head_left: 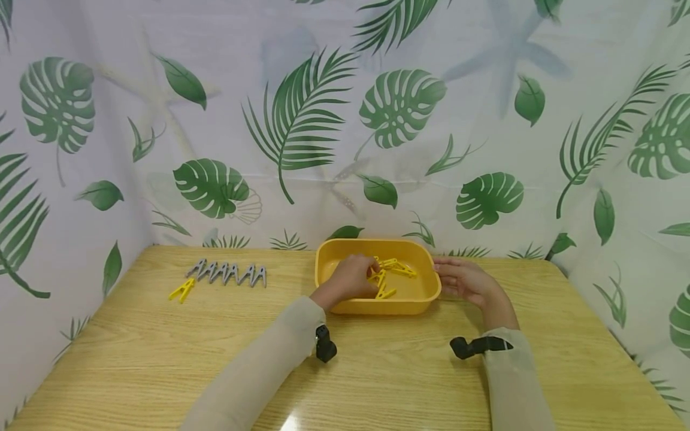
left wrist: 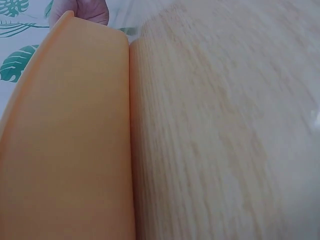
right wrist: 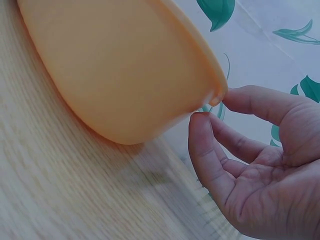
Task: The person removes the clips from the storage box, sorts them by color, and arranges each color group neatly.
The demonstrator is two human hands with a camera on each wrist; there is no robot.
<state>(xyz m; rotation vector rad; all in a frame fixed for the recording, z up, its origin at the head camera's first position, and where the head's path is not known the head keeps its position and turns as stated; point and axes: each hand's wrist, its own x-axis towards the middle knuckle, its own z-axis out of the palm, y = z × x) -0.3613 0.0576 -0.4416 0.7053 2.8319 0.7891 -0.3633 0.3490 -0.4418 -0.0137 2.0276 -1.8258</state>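
Note:
A yellow plastic basin [head_left: 388, 307] stands near the back of the table with several yellow clothespins [head_left: 398, 267] inside. My left hand [head_left: 353, 278] reaches over its near left rim, fingers bent down among the clothespins; whether they pinch one is hidden. In the left wrist view only the basin's outer wall [left wrist: 80, 125] shows, not the left hand's fingers. At the basin's right end my right hand [right wrist: 265, 145] pinches the rim between thumb and finger. Several grey clothespins [head_left: 225, 272] stand in a row on the left of the table, with one yellow clothespin [head_left: 182, 290] in front of them.
The wooden table [head_left: 399, 371] reaches back to a leaf-printed cloth [head_left: 302, 149], which also hangs at both sides. A black wrist camera [head_left: 324, 344] is strapped to the left sleeve, another camera [head_left: 468, 347] to the right sleeve.

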